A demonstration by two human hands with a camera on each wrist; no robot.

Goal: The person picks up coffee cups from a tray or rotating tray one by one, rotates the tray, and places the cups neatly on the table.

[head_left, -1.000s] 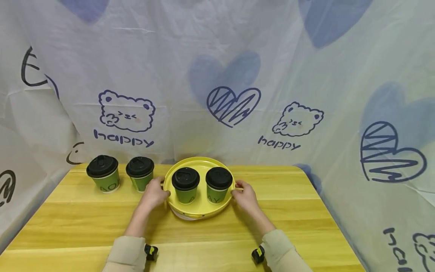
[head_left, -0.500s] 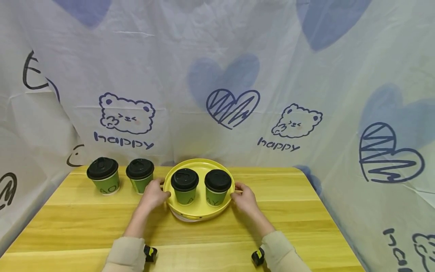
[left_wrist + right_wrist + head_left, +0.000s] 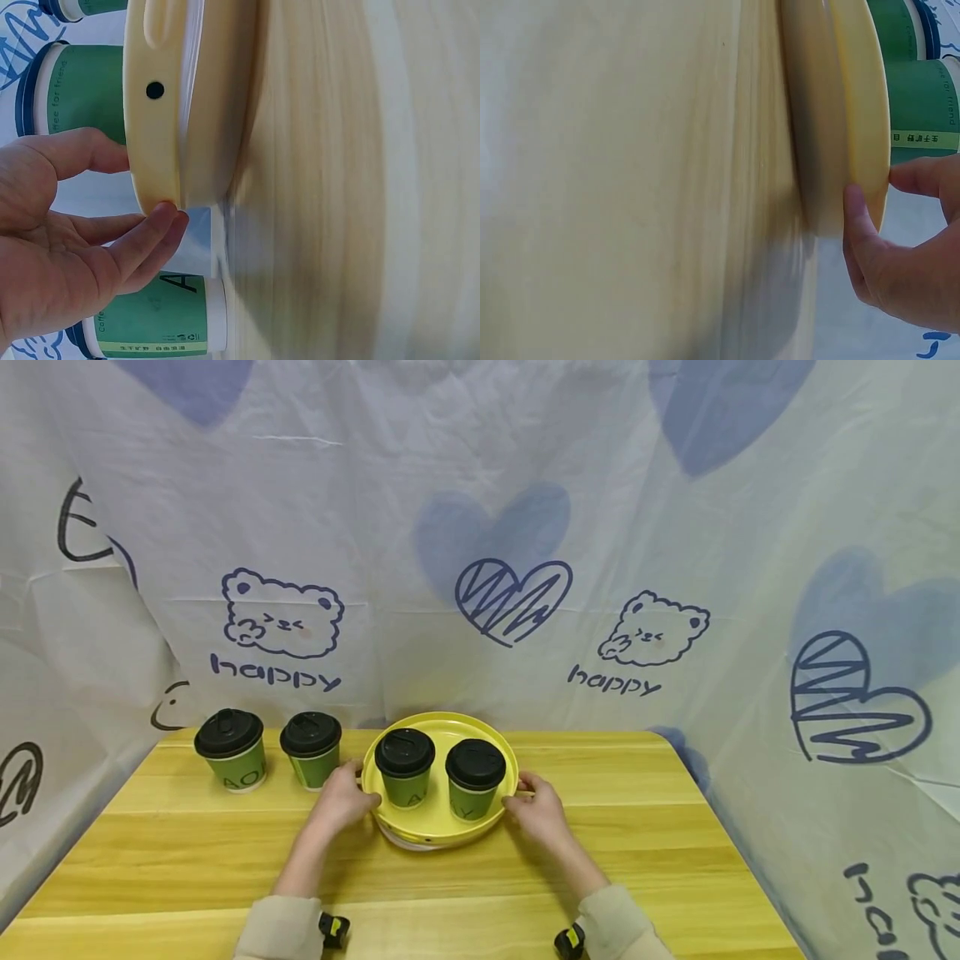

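A round yellow tray (image 3: 437,831) sits in the middle of the wooden table, on a paler round base (image 3: 219,97). Two green paper cups with black lids, a left one (image 3: 406,787) and a right one (image 3: 472,800), stand upright on it. My left hand (image 3: 343,797) pinches the tray's left rim, thumb at the upper edge and fingertips (image 3: 166,214) against its underside. At the opposite rim, my right hand (image 3: 542,812) pinches likewise, with a fingertip (image 3: 854,196) on the tray's side wall. Part of the rim is hidden behind each hand.
Two more lidded green cups, one at the far left (image 3: 238,768) and one just behind my left hand (image 3: 315,768), stand on the table (image 3: 435,910). A printed cloth (image 3: 405,527) hangs along the table's back edge.
The tray has turned slightly: its left cup has shifted a little away from me, its right cup nearer and leftward. My right hand has come slightly nearer; both hands keep hold of the rim.
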